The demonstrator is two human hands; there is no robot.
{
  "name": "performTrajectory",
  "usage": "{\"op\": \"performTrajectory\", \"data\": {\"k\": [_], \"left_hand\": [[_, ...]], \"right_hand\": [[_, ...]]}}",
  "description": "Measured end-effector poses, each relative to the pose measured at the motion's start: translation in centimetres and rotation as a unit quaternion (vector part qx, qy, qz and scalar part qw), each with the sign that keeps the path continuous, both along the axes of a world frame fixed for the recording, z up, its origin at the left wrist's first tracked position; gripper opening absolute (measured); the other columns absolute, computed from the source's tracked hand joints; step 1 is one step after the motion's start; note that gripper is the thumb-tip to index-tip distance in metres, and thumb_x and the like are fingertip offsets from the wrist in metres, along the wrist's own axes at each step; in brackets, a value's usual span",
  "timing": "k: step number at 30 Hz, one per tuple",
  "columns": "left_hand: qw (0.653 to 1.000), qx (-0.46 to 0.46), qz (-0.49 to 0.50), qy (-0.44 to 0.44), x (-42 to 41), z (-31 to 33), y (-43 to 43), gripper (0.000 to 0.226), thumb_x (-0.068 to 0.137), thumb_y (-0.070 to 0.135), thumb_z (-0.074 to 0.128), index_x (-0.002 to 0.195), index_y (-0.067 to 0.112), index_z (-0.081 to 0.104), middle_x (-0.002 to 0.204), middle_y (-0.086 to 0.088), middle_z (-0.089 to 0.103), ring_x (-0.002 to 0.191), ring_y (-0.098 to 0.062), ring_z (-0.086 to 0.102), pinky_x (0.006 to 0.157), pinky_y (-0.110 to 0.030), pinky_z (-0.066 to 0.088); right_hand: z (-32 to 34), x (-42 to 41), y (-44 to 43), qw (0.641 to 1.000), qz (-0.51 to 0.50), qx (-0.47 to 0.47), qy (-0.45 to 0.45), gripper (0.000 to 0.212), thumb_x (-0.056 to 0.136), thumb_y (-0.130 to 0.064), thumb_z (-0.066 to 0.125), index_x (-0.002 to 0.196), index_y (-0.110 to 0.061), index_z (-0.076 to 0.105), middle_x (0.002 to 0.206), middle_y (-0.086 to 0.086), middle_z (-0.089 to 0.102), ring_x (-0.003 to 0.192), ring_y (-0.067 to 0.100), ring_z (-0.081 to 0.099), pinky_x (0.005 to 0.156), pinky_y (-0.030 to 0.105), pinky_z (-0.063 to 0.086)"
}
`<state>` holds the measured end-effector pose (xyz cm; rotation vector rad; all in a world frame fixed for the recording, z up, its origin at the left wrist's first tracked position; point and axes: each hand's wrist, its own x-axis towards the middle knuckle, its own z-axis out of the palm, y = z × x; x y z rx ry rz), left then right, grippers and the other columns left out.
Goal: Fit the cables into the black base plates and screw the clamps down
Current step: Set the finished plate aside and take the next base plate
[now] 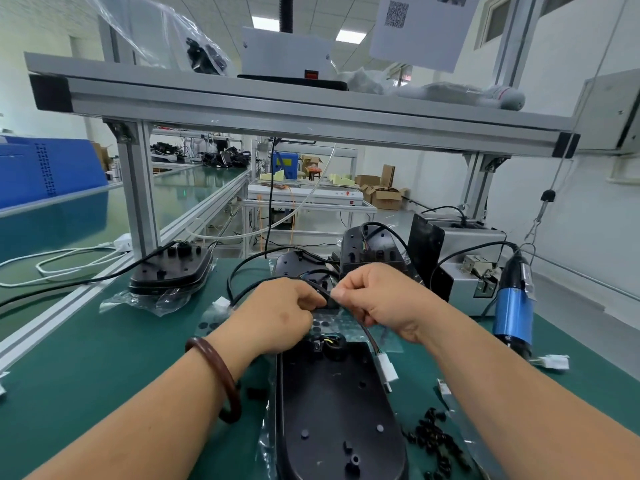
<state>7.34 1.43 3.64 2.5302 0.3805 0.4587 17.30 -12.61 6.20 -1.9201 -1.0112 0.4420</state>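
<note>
A thin black cable runs between both hands, above the far end of the long black base plate on the green mat. The left hand curls its fingers around it. The right hand pinches it alongside, knuckles almost meeting.

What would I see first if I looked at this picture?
Two hands meet in the middle: the left hand and right hand pinch a black cable above a long black base plate on the green bench. A blue screwdriver is at the right, and small black screws lie heaped near the plate's right edge.
</note>
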Motion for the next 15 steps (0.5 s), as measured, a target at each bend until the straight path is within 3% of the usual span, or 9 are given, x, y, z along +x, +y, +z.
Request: {"op": "performTrajectory", "data": {"k": [5, 11, 15], "left_hand": [[0.999, 0.052, -0.003, 0.006, -0.1, 0.8, -0.7, 0.039, 0.083, 0.009, 0.052, 0.111, 0.031, 0.068, 0.111, 0.013, 0.067, 0.103, -0.004, 0.059, 0.085, -0.013, 0.039], [0.997, 0.053, -0.019, -0.050, -1.6, 0.0, -2.6, 0.032, 0.086, 0.010, 0.051, 0.100, 0.037, 0.062, 0.097, 0.017, 0.066, 0.092, -0.001, 0.060, 0.085, -0.016, 0.045], [0.993, 0.045, -0.043, -0.104, -3.1, -1.4, -4.1, 0.030, 0.085, 0.014, 0.055, 0.084, 0.041, 0.042, 0.085, 0.019, 0.064, 0.079, 0.005, 0.056, 0.068, -0.008, 0.039]], "right_hand": [[-0.7, -1.1, -2.1, 0.996, 0.026, -0.079, 0.044, 0.013, 0.088, -0.012, 0.066, 0.076, -0.010, 0.060, 0.052, -0.004, 0.041, 0.046, 0.009, 0.033, 0.046, 0.021, 0.029], [-2.1, -2.1, -5.2, 0.989, 0.027, -0.104, 0.100, 0.026, 0.087, -0.009, 0.066, 0.064, -0.015, 0.058, 0.048, -0.003, 0.036, 0.043, 0.009, 0.027, 0.043, 0.019, 0.021], [-2.3, -2.1, -5.8, 0.988, 0.033, -0.096, 0.115, 0.029, 0.087, -0.005, 0.064, 0.060, -0.015, 0.059, 0.051, -0.001, 0.037, 0.043, 0.009, 0.026, 0.044, 0.020, 0.018]]}}
